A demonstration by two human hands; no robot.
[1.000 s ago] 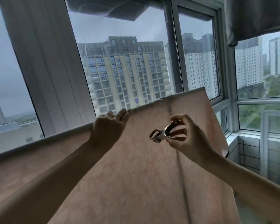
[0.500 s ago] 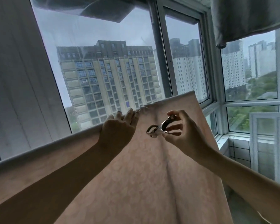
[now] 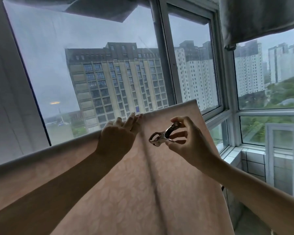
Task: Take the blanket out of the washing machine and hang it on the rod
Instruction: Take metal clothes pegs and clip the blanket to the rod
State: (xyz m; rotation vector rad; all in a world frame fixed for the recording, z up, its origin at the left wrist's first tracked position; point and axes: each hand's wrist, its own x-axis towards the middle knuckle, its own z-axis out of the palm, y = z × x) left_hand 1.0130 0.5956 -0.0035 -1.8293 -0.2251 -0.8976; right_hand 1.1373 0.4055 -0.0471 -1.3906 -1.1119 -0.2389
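Peach-pink fabric with a faint leaf pattern, the blanket (image 3: 126,192), is already draped over the rod, which lies hidden under its top fold; the fold runs up from lower left to a corner at upper right, in front of the balcony window (image 3: 109,73). No washing machine is in view, so the removal step appears done and the hanging is in its closing, securing stage. The left hand (image 3: 116,138) rests on the top fold with its fingers fairly straight, laid over the edge and pressing the cloth down rather than gripping it. The right hand (image 3: 187,141) pinches the handles of a metal clothes clip (image 3: 161,135) between thumb and fingertips, just beside the left hand and a little below the fold; the clip's mouth points toward the left hand, and how wide it is parted cannot be told at this size. A vertical crease in the blanket runs down beneath the clip. The next move, as judged here, calls for squeezing the handles, carrying the mouth up over the fold close to the left fingers, and releasing so that it bites cloth and rod together. Grey cloth (image 3: 261,17) hangs at upper right.
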